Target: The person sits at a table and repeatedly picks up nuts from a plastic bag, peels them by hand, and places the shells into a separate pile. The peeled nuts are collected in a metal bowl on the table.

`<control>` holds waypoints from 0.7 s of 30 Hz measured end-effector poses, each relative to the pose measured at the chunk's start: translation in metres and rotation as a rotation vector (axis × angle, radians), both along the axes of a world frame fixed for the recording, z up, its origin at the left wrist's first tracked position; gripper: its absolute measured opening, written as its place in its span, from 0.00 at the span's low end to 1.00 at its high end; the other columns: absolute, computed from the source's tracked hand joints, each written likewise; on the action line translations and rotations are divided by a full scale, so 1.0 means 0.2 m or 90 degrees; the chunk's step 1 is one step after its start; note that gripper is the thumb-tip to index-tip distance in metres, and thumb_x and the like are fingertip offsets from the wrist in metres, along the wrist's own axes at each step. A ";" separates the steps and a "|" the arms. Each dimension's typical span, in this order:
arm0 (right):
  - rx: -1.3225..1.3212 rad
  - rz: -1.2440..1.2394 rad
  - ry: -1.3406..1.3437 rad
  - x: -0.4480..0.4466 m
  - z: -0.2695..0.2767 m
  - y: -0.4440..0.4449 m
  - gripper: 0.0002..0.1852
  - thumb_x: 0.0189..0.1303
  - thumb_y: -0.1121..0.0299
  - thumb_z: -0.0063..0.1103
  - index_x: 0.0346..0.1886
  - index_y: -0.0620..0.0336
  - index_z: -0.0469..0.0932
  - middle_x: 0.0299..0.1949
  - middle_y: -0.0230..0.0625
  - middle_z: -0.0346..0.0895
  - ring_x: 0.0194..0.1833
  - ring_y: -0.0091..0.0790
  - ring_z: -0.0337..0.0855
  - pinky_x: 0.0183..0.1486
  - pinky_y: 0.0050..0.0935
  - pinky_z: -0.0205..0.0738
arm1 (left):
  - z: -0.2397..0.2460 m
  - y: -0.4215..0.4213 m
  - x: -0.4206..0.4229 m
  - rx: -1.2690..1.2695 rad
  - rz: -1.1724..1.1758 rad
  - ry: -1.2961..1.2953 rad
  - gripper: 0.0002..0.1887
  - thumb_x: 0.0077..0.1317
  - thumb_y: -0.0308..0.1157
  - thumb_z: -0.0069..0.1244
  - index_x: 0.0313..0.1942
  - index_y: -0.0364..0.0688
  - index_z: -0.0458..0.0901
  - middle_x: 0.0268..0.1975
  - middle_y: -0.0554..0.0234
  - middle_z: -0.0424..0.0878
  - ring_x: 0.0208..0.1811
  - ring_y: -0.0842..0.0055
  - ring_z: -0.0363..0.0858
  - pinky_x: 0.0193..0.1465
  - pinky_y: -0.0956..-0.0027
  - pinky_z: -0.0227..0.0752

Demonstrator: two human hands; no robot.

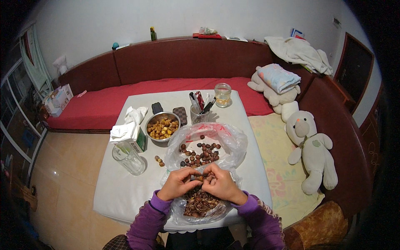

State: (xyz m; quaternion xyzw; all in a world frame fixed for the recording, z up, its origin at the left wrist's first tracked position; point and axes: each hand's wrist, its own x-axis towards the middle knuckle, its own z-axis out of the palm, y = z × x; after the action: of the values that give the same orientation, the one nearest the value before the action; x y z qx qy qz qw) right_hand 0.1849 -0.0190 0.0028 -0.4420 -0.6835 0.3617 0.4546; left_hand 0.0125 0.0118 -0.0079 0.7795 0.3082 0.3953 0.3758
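My left hand (pixel 182 182) and my right hand (pixel 221 183) meet above a plastic bag of broken brown shells (pixel 201 203). Between their fingertips is a partly peeled nut (pixel 198 178), yellowish with brown shell on it; both hands touch it. Just beyond my hands, a second clear plastic bag with red print (pixel 236 140) lies wide open around whole dark brown nuts (pixel 204 153). To the left, a steel bowl (pixel 162 141) holds many yellow-brown peeled kernels (pixel 163 127). Several nuts (pixel 159 161) lie loose on the white table (pixel 115 193) beside the bag.
A glass mug (pixel 128 158) and a tissue box (pixel 137 140) stand left of the bowl. Behind it lie a dark case (pixel 157 108) and a checkered case (pixel 180 115). A glass of pens (pixel 200 115) and a glass jar (pixel 222 95) stand at the back. A sofa surrounds the table's far side.
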 end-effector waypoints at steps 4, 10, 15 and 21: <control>0.031 -0.028 -0.042 -0.01 0.01 -0.02 0.11 0.39 0.78 0.56 0.28 0.64 0.65 0.15 0.30 0.66 0.18 0.14 0.67 0.18 0.17 0.61 | 0.00 0.00 0.00 0.031 -0.014 0.009 0.14 0.48 0.26 0.55 0.37 0.35 0.75 0.29 0.61 0.75 0.21 0.80 0.69 0.24 0.78 0.62; 0.012 -0.052 -0.042 -0.03 -0.01 -0.02 0.12 0.40 0.75 0.57 0.28 0.63 0.64 0.16 0.39 0.68 0.18 0.27 0.73 0.20 0.26 0.65 | -0.01 -0.01 0.02 0.031 -0.019 0.010 0.14 0.49 0.26 0.54 0.37 0.36 0.74 0.27 0.61 0.74 0.20 0.79 0.68 0.23 0.78 0.62; 0.002 -0.065 -0.009 -0.02 -0.06 0.00 0.11 0.41 0.76 0.57 0.27 0.63 0.64 0.17 0.36 0.67 0.20 0.22 0.70 0.21 0.24 0.64 | -0.02 -0.01 0.02 0.028 -0.025 0.019 0.13 0.49 0.26 0.52 0.37 0.35 0.73 0.28 0.60 0.74 0.22 0.78 0.70 0.25 0.77 0.63; -0.083 -0.034 0.135 -0.03 -0.10 0.03 0.12 0.42 0.79 0.55 0.32 0.63 0.65 0.20 0.31 0.70 0.22 0.17 0.68 0.23 0.19 0.63 | -0.01 -0.02 0.03 0.038 -0.008 0.013 0.13 0.49 0.26 0.52 0.37 0.34 0.73 0.30 0.58 0.74 0.25 0.75 0.72 0.27 0.76 0.65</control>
State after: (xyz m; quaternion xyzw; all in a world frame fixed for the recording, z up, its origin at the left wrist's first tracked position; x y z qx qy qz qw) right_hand 0.1781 -0.0131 -0.0170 -0.4479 -0.5948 0.4377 0.5040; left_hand 0.0192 0.0076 -0.0102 0.7965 0.2950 0.3937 0.3516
